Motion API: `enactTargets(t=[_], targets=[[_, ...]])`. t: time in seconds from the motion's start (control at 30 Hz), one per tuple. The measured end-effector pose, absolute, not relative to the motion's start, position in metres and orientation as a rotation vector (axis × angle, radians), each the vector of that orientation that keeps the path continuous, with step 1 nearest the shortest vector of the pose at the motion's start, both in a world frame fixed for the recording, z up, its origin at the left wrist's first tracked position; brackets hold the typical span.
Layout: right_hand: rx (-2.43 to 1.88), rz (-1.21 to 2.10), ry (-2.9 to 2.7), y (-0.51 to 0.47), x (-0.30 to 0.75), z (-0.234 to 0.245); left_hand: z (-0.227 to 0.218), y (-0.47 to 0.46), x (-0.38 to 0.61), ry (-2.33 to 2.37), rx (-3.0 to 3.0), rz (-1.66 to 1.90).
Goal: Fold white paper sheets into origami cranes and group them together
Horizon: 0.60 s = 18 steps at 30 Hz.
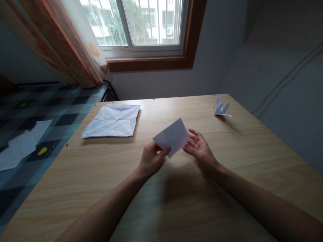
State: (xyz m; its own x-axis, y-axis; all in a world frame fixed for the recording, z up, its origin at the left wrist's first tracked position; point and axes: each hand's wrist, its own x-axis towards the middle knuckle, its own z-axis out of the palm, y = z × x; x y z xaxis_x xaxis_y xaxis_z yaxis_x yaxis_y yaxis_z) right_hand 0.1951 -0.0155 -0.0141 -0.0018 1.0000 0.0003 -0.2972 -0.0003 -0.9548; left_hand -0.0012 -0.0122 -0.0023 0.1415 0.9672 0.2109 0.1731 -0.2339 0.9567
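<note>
A small folded piece of white paper (pixel 173 135) is held up over the table, its surface flat and its outline four-cornered. My left hand (pixel 154 157) grips its lower left part, thumb on top and fingers underneath. Close by the paper's right corner is my right hand (pixel 199 148), with its fingers apart and slightly curled. Whether those fingertips touch the paper's edge I cannot tell. To the far right a white origami crane (pixel 221 108) stands on the table.
The wooden table (pixel 106 174) has a stack of creased white paper sheets (pixel 113 120) at its back left. Left of it, a checked bedspread (pixel 73 106) carries loose white paper (pixel 19 148). Behind the table are a wall and a window (pixel 153 23) beside a curtain (pixel 60 37).
</note>
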Motion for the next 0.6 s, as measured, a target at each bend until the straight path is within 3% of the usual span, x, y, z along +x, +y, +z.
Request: enactTargets(t=[0.17, 0.4, 0.6], targets=[[-0.952, 1.446, -1.016, -0.022, 0.190, -0.005, -0.003, -0.011, 0.000, 1.062, 1.447, 1.113], [-1.077, 1.356, -1.089, -0.019, 0.192, -0.002, -0.005, -0.007, 0.000, 0.928, 1.393, 1.120], [-1.164, 1.163, -1.210, -0.006, 0.204, -0.017, -0.004, -0.008, -0.004, 1.204, 1.846, 1.264]])
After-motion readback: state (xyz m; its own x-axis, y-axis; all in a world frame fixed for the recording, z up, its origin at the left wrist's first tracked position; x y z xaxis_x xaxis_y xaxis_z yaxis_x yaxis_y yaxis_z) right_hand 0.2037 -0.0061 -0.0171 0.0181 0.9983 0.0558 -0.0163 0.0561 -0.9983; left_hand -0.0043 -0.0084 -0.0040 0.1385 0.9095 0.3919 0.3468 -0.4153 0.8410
